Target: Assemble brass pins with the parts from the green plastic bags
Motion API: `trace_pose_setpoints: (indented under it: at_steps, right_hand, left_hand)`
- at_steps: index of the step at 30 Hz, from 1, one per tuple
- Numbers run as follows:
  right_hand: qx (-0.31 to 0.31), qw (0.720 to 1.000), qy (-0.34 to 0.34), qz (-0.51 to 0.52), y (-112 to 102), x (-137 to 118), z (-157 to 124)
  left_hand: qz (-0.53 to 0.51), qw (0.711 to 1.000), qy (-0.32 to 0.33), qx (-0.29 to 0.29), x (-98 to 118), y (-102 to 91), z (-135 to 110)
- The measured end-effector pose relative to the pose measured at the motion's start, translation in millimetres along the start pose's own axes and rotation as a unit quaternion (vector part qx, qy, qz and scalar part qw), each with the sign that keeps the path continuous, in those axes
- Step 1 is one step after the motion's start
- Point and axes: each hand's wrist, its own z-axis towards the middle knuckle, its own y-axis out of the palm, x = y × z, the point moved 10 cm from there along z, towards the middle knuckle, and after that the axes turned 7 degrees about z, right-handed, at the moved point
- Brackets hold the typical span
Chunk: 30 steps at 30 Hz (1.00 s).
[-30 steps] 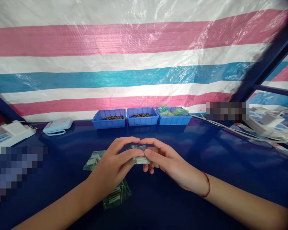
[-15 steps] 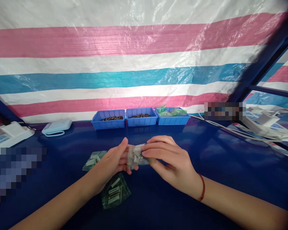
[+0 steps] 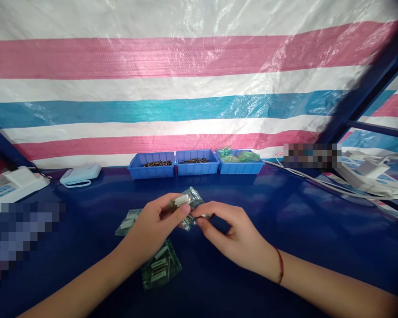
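Between my two hands, above the blue table (image 3: 239, 282), is a small clear plastic bag (image 3: 193, 198) with white plugs and screws in it. My left hand (image 3: 164, 216) is closed on the bag, thumb on top over the white pieces. The thumb and forefinger of my right hand (image 3: 230, 225) pinch the bag's right side. Below my left wrist lies another plastic bag (image 3: 162, 269) with white plugs and screws. A similar bag (image 3: 128, 221) rests to the left, partly hidden behind my left hand.
Along the back stand a blue bin of screws (image 3: 151, 171), a second blue bin of screws (image 3: 198, 168) and a blue bin of greenish plastic bags (image 3: 241, 168). A pale blue case (image 3: 80, 175) and a power strip (image 3: 18, 185) are at left. White cables (image 3: 318, 180) run at right.
My left hand has gone from lying open under the bag to gripping it, thumb over the top. The bag has turned, and my right fingers have shifted to a pinch at its edge.
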Motion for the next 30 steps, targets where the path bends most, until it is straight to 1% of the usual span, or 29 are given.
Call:
trace_pose_setpoints:
  at_steps: [2, 4, 6, 7, 8, 10, 11, 13, 14, 16, 19, 21, 23, 26, 28, 30]
  right_hand:
    - [0.058, 0.998, 0.013, -0.006, -20, 10, 6]
    - [0.148, 0.988, 0.026, -0.025, -55, 24, 12]
    - [0.237, 0.970, 0.037, -0.039, -95, 42, 17]
    - [0.265, 0.962, 0.051, -0.035, -113, 54, 19]
    - [0.277, 0.957, 0.079, -0.018, -126, 70, 21]
    - [0.262, 0.946, 0.188, 0.024, -139, 109, 22]
    - [0.263, 0.936, 0.232, 0.029, -143, 122, 18]
    - [0.265, 0.924, 0.274, 0.029, -146, 136, 12]
    - [0.267, 0.923, 0.277, 0.029, -145, 137, 10]
    - [0.260, 0.926, 0.271, 0.034, -137, 135, 9]
    - [0.221, 0.935, 0.270, 0.056, -112, 128, 10]
    - [0.174, 0.944, 0.274, 0.066, -91, 122, 12]
    - [0.106, 0.953, 0.276, 0.067, -66, 113, 12]
    - [-0.030, 0.962, 0.265, 0.057, -23, 90, 8]
    - [-0.120, 0.966, 0.230, 0.024, 2, 68, 3]
    - [-0.185, 0.964, 0.190, -0.007, 20, 48, -2]
  left_hand:
    - [0.009, 1.000, -0.011, -0.001, -3, -2.2, 0]
    - [0.036, 0.999, -0.021, 0.010, -4, -6.9, 0]
    - [0.115, 0.993, -0.024, 0.011, -2, -9.8, -1]
    - [0.170, 0.985, -0.017, 0.002, 1, -9.2, -1]
    - [0.230, 0.973, 0.000, -0.011, 6, -7.3, -2]
    - [0.346, 0.936, 0.047, -0.035, 16, -2.4, -6]
    - [0.397, 0.914, 0.068, -0.046, 21, -0.4, -9]
    - [0.473, 0.874, 0.085, -0.072, 23, 1.5, -14]
    - [0.498, 0.859, 0.081, -0.088, 21, 0.9, -16]
    - [0.524, 0.841, 0.065, -0.119, 16, -2.0, -19]
    - [0.522, 0.839, 0.058, -0.146, 10, -4.9, -22]
    - [0.514, 0.841, 0.055, -0.160, 6, -2.9, -23]
    - [0.513, 0.840, 0.044, -0.171, 0, 1.2, -23]
    - [0.500, 0.848, 0.029, -0.173, -6, 7.6, -20]
    - [0.471, 0.866, 0.042, -0.162, -2, 12.3, -16]
    - [0.431, 0.891, 0.059, -0.134, 5, 14.4, -12]
